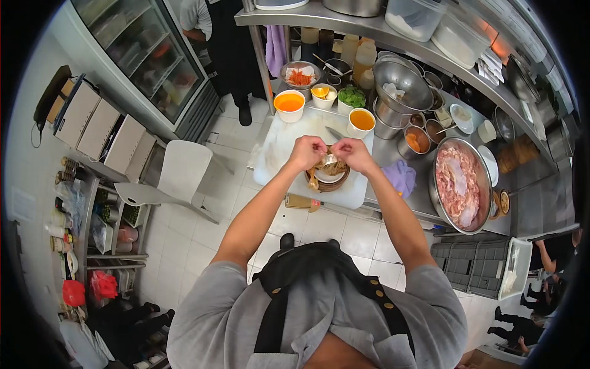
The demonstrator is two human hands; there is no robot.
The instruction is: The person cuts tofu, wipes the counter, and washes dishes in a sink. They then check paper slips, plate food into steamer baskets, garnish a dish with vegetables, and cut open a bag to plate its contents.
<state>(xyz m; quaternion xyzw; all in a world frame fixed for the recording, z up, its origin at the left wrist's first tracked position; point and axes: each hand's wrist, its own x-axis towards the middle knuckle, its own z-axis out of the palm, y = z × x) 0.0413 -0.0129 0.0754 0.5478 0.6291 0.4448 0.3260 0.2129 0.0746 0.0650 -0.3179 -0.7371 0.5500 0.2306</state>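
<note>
Hands meet at the centre of the frame: the left hand and the right hand are both curled nearly closed, fingertips pinching one pale scrap of food between them. The scrap hangs just above a plate that sits in a brown bowl on the white cutting board. Brownish food already lies on the plate, so the plating looks partly done, with this scrap not yet set down. A knife lies just beyond the hands. Two tubs of orange sauce stand higher up, and a large pan of raw meat sits at the right.
</note>
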